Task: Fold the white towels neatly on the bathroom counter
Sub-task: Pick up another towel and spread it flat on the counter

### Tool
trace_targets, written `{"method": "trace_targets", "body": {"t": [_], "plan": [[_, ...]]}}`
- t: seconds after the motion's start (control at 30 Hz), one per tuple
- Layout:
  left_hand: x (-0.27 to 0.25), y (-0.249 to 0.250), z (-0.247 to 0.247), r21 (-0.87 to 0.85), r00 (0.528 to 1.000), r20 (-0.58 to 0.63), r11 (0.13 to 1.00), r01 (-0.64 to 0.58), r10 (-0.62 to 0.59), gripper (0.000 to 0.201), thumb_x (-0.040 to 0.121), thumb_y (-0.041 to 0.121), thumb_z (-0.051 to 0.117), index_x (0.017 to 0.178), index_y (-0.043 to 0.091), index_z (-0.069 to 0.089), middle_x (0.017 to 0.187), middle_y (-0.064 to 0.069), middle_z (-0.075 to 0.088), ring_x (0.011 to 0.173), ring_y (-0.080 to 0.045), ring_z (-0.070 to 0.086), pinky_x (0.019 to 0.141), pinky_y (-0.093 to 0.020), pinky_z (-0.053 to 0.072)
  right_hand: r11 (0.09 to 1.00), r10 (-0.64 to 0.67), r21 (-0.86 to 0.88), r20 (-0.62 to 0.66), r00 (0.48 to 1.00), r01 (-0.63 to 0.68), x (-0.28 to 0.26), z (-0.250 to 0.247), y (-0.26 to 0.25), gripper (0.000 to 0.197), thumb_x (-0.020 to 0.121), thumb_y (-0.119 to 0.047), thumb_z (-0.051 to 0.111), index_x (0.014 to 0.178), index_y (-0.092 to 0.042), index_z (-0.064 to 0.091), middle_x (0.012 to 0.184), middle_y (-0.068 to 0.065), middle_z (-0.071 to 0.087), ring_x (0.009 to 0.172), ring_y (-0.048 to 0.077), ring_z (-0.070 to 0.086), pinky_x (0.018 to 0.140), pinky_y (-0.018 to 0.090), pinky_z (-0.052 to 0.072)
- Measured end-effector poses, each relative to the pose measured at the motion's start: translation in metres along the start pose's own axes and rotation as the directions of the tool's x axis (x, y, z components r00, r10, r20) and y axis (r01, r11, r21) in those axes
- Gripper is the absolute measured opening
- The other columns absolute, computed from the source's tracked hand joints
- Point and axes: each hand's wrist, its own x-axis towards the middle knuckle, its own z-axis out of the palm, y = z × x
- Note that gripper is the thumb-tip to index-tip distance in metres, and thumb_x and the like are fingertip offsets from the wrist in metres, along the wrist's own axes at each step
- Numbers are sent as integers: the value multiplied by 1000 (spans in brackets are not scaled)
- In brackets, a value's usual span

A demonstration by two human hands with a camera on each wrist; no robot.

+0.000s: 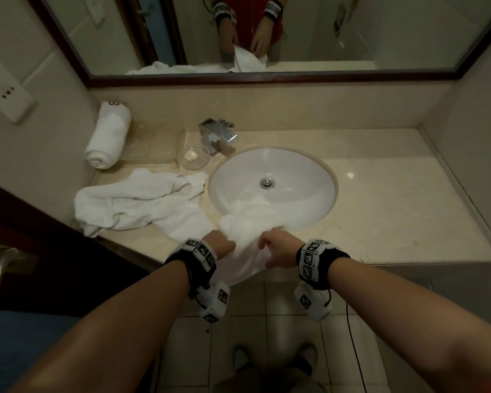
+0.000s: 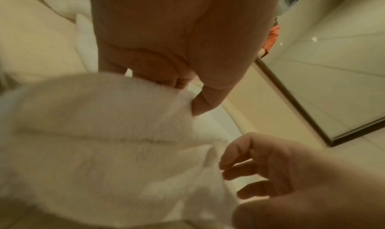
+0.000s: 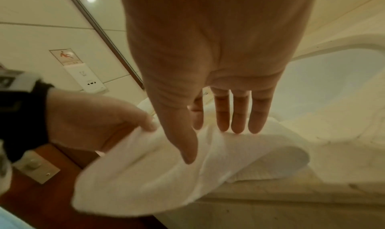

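Left hand pinches the white towel at lower centre, draped from sink over the table edge; right hand, fingers straight, touches it. I'd find both corners and pull it flat first.

White towel, white sink (beige counter), black-and-white checker-marked wristbands.

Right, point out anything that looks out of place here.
The white towel being handled trails into the white oval sink and hangs off the beige counter edge. A second crumpled white towel sprawls left of the sink, unlike the rolled white towel.
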Motion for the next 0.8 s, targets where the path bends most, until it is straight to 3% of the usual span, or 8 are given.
{"method": "trace_targets", "body": {"t": [0.2,0.33,0.4,0.5,0.57,0.63,0.7,0.8], "plan": [[-17,52,-42,-185,996,-41,979,-84,78,39,93,21,50,116,-8,60,117,-23,63,106,-37,60,81,-33,47,991,-86,99,-92,992,95,-24,-31,-8,69,62,-27,87,117,-19,47,117,1,50,99,19,50,78,28,42],[-30,86,-73,-379,996,-23,921,-84,82,25,90,18,53,99,-3,61,82,-16,62,67,-27,59,58,-27,47,975,-118,167,-184,976,150,-41,-65,-17,83,54,-35,90,118,-21,39,114,0,52,99,18,53,85,35,49],[-36,99,-84,-512,993,-30,852,-112,113,31,91,16,55,114,-4,60,91,-16,60,76,-27,59,66,-32,52,960,-120,220,-235,964,173,-53,-82,-20,84,57,-36,89,122,-22,39,115,-2,53,98,16,55,85,33,49],[-48,116,-97,-630,985,-45,760,-156,165,36,94,13,54,125,-6,54,102,-16,58,82,-26,60,62,-33,55,951,-124,221,-371,920,217,-63,-105,-23,55,75,-25,78,122,-19,50,114,1,60,94,17,57,79,30,45],[-59,126,-107,-726,975,-3,669,-156,224,25,94,5,51,115,-6,60,102,-19,63,74,-25,67,52,-33,57,927,-108,264,-488,866,264,-67,-122,-24,27,84,-13,61,111,-13,62,105,2,66,90,14,58,76,28,42],[-71,137,-118,-806,951,35,571,-155,307,19,96,5,46,102,-2,63,101,-21,67,64,-24,71,48,-32,57,864,-43,388,-577,816,320,-73,-142,-28,22,84,-7,52,99,-9,69,93,-2,68,79,3,57,73,23,43],[-77,146,-128,-838,927,29,514,-181,374,22,99,18,42,101,6,61,100,-17,68,69,-26,71,53,-35,60,774,73,537,-601,796,335,-81,-163,-35,20,88,-4,53,98,-13,69,86,-6,67,71,-4,57,66,15,46],[-86,156,-143,-816,894,-47,498,-292,446,20,97,31,48,100,15,59,105,-6,64,81,-23,66,66,-38,60,593,258,747,-531,807,302,-86,-190,-41,11,93,-20,58,96,-14,66,88,8,69,76,19,65,69,34,53]]}}
